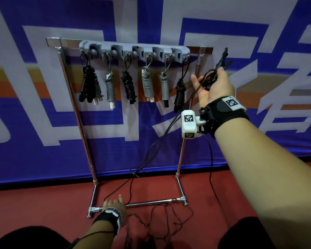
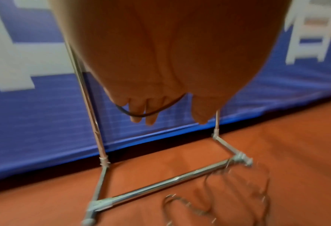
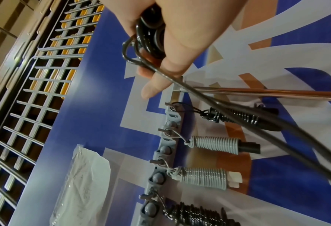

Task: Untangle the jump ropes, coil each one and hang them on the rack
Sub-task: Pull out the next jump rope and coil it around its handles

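My right hand [image 1: 214, 85] is raised just right of the rack's top and grips the black handles [image 1: 223, 60] of a black jump rope [image 1: 160, 141]; the right wrist view shows its fingers [image 3: 170, 45] curled round the handles and some rope loops. The rope drops to the floor and crosses my left hand [image 1: 115, 203], held low by the rack's base bar [image 1: 151, 203]. In the left wrist view the rope [image 2: 147, 113] lies across straight fingers [image 2: 135, 111]. Loose tangled rope [image 1: 169, 220] lies on the red floor. Several coiled ropes [image 1: 147, 85] hang from the grey hook strip [image 1: 133, 51].
The chrome rack [image 1: 83, 123] stands against a blue banner wall [image 1: 34, 141]. Its U-shaped base sits on the red floor [image 1: 43, 203]. A thin camera cable [image 1: 211, 168] hangs from my right wrist. My dark knees fill the bottom corners.
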Available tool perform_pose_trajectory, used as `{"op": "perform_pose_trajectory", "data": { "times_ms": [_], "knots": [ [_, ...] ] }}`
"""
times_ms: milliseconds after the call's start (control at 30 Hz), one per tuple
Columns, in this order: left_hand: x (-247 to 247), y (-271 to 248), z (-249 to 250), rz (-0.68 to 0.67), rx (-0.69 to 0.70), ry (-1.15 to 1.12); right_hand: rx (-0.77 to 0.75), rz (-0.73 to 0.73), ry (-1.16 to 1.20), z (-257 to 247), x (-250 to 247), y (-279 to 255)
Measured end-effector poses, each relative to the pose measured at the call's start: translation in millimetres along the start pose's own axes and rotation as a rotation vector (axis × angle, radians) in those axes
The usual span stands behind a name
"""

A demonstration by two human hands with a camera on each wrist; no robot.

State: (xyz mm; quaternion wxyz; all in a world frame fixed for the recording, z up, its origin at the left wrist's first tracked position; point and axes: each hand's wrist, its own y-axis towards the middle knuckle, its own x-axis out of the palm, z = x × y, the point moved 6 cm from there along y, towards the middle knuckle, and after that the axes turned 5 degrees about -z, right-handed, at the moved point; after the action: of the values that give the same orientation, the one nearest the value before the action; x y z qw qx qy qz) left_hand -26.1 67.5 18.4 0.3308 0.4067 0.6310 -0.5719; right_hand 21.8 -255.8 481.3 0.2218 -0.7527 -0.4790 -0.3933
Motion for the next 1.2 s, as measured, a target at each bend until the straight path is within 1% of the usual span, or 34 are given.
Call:
{"op": "perform_pose_trajectory", "data": {
  "times_ms": [67, 133, 200, 233, 333, 400, 433, 467, 500, 533, 567, 600, 667, 733, 767, 833, 867, 900, 967, 1033, 1100, 1167, 1200],
  "knots": [
    [-18, -2, 8, 0.033, 0.049, -0.212, 0.029, 0.0, -0.034, 12, -6, -1],
    [-49, -7, 18, 0.085, 0.155, -0.463, 0.068, -0.011, -0.067, 28, -9, -3],
    [-82, -15, 25, 0.13, 0.225, -0.674, 0.101, -0.023, -0.086, 43, -10, -6],
    [-96, -18, 27, 0.152, 0.233, -0.738, 0.12, -0.028, -0.093, 51, -10, -8],
    [-140, -28, 33, 0.252, 0.186, -0.869, 0.183, -0.067, -0.098, 71, -6, -15],
    [-161, -31, 43, 0.268, 0.208, -1.096, 0.217, -0.083, -0.08, 81, -4, -19],
    [-170, -32, 48, 0.28, 0.23, -1.162, 0.234, -0.091, -0.07, 84, -2, -21],
    [-180, -32, 55, 0.31, 0.265, -1.155, 0.25, -0.1, -0.063, 87, 0, -22],
    [-186, -29, 63, 0.314, 0.301, -1.069, 0.265, -0.112, -0.057, 90, 2, -25],
    [-190, -28, 71, 0.298, 0.329, -0.952, 0.278, -0.124, -0.053, 91, 5, -27],
    [-188, -26, 82, 0.252, 0.36, -0.846, 0.288, -0.133, -0.047, 92, 6, -28],
    [-185, -24, 94, 0.201, 0.408, -0.794, 0.292, -0.14, -0.041, 93, 8, -30],
    [-171, -25, 115, 0.04, 0.507, -0.896, 0.295, -0.155, -0.04, 90, 10, -32],
    [-154, -26, 134, -0.076, 0.546, -0.886, 0.287, -0.166, -0.051, 85, 10, -31],
    [-146, -25, 137, -0.098, 0.526, -0.93, 0.282, -0.168, -0.059, 82, 10, -30],
    [-131, -23, 139, -0.127, 0.504, -1.16, 0.268, -0.156, -0.092, 74, 5, -27],
    [-123, -21, 140, -0.137, 0.497, -1.205, 0.249, -0.145, -0.109, 69, 1, -24],
    [-114, -22, 142, -0.191, 0.488, -1.247, 0.226, -0.131, -0.123, 65, -4, -19],
    [-100, -32, 144, -0.382, 0.453, -1.348, 0.202, -0.112, -0.16, 63, -14, -10],
    [-90, -32, 149, -0.478, 0.477, -1.425, 0.184, -0.108, -0.203, 64, -24, -2],
    [-90, -34, 149, -0.476, 0.541, -1.387, 0.156, -0.111, -0.252, 64, -31, 3],
    [-88, -36, 144, -0.416, 0.591, -1.279, 0.125, -0.121, -0.314, 63, -37, 4],
    [-88, -34, 139, -0.372, 0.571, -1.254, 0.108, -0.127, -0.367, 63, -39, 4]
  ]
}}
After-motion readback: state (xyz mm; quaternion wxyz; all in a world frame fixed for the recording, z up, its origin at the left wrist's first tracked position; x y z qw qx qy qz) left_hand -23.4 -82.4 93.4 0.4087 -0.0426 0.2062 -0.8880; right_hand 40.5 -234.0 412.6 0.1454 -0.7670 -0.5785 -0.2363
